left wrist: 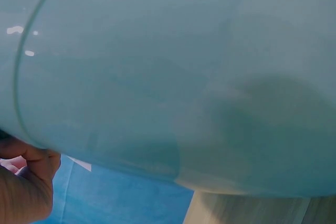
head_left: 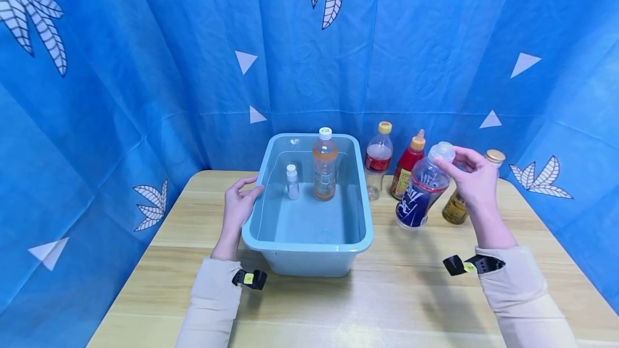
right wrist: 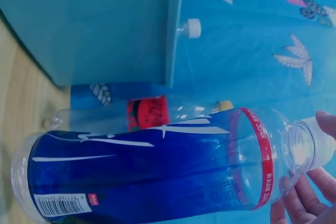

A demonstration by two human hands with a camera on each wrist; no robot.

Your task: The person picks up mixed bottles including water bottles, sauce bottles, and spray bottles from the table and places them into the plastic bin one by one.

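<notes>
A light blue plastic basin [head_left: 309, 259] stands on the table, and my left hand [head_left: 239, 205] grips its left rim. In the left wrist view the basin wall [left wrist: 157, 87] fills most of the picture, with the hand [left wrist: 29, 182] at the lower left. My right hand [head_left: 476, 181] holds a clear bottle with a dark blue label [head_left: 418, 192] by its white cap. That bottle leans slightly, and I cannot tell whether its base touches the table. In the right wrist view the bottle [right wrist: 147, 166] lies across the picture, fingers [right wrist: 304, 198] at its cap.
Inside the basin stand an orange-tinted bottle [head_left: 324, 168] and a small white-capped bottle [head_left: 292, 182]. Right of it are a yellow-capped bottle with a red label [head_left: 378, 159], a red sauce bottle [head_left: 408, 168] and a jar-like bottle with a gold cap [head_left: 455, 208]. A blue curtain hangs behind.
</notes>
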